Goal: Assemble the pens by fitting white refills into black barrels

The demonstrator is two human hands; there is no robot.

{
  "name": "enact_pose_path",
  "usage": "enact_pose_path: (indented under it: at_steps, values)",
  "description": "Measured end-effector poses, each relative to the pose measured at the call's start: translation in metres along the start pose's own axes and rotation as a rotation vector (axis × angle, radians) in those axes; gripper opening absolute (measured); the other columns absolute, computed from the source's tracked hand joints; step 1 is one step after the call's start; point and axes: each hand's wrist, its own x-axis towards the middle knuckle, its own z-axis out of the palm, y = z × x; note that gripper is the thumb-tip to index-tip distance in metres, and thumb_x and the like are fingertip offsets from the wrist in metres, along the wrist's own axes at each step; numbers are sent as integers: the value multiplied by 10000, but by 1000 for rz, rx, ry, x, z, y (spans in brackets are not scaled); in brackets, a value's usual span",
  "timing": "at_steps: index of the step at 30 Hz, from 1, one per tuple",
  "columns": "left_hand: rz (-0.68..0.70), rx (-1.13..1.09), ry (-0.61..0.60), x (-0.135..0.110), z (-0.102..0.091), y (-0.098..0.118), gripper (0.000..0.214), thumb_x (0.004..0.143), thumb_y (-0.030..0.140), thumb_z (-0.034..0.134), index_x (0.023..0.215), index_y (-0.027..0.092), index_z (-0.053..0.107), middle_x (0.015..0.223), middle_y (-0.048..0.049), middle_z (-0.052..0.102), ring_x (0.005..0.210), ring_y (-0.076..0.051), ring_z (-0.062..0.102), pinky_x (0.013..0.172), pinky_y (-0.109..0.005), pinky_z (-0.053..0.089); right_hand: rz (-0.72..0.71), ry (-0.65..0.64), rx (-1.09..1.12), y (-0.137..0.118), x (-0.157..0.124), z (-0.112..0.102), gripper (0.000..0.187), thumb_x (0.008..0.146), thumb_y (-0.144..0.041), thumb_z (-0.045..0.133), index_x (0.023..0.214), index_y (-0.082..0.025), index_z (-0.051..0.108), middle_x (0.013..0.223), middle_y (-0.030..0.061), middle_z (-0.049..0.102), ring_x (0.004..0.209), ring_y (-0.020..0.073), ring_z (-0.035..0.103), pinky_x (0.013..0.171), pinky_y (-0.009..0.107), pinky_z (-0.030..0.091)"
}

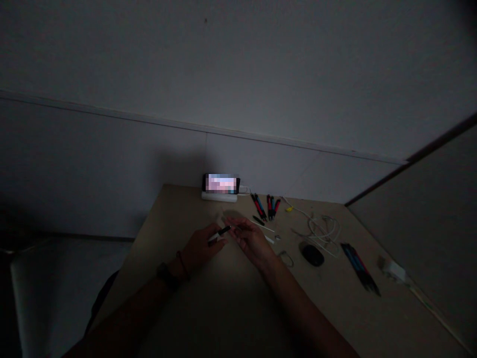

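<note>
The table (179,214) carries the work and stands against a wall in dim light. The left hand (199,248) and the right hand (250,241) face each other above its middle. Behind them, a lit phone (222,183) leans on a white base (219,197); a black mouse (312,254) lies to the right.

The white-and-black pen (219,233) is in the left hand, gripped by the fingers. The right fingers are curled near its dark end; whether they grip anything cannot be told.

For good control, hold the barrel steady in the left fingers, bring the right fingers into line with its axis, and apply force lengthwise, without bending.

The pen's long axis slants from near left to far right. The dark end points toward the right fingers.
</note>
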Motion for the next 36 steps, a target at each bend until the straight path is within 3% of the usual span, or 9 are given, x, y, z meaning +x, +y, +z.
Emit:
enact_pose_path:
  at_steps: [5,11,17,21,24,26,31,36]
  values:
    - [95,-32,-29,2,1,-4,371,860,416,671,1175,219,667,1040,-50,744,879,-205,687,784,-298,509,8,-113,-14,10,-9,15,449,578,-16,646,960,-227,755,1102,40,756,945,200,701,800,305,562]
    - [40,60,-84,2,2,-8,373,831,383,712,1160,210,696,960,-36,761,803,-208,691,716,-287,481,16,-242,-4,13,-17,24,576,587,-12,594,1106,-225,726,954,34,737,858,195,698,752,311,553]
    - [33,28,-80,1,1,-5,315,849,416,690,1075,199,726,945,-42,762,797,-207,686,703,-281,469,31,-230,21,8,-19,25,654,505,-9,515,1070,-248,739,1031,36,738,916,207,683,742,302,549]
    - [41,-63,-40,2,1,-3,345,857,443,676,1097,199,722,937,-41,761,784,-192,673,721,-281,475,37,-148,31,6,-18,26,465,559,-43,600,964,-226,736,1097,46,739,923,213,686,750,311,555]
    - [11,-48,28,2,1,-2,342,843,448,677,1056,186,725,892,-38,750,767,-187,655,704,-277,463,23,-21,-57,5,-15,24,243,656,-172,738,894,-216,715,914,37,749,848,207,698,736,324,571]
    - [-21,-14,56,2,1,-2,325,831,456,683,991,176,726,835,-27,731,727,-175,631,661,-263,438,12,14,-184,4,-13,23,192,689,-299,792,833,-209,702,835,34,742,793,205,699,702,330,584]
    - [-41,-30,69,2,0,-1,300,809,439,702,936,168,718,733,6,673,631,-137,553,591,-234,385,-1,-65,-481,4,-13,20,438,723,-617,765,772,-186,702,736,44,721,647,189,677,576,319,579]
    - [-21,-69,63,3,1,-2,254,786,384,716,919,167,712,674,25,631,595,-123,518,579,-224,377,86,-136,-559,6,-12,18,568,708,-732,717,758,-167,686,602,10,662,546,158,660,538,277,550]
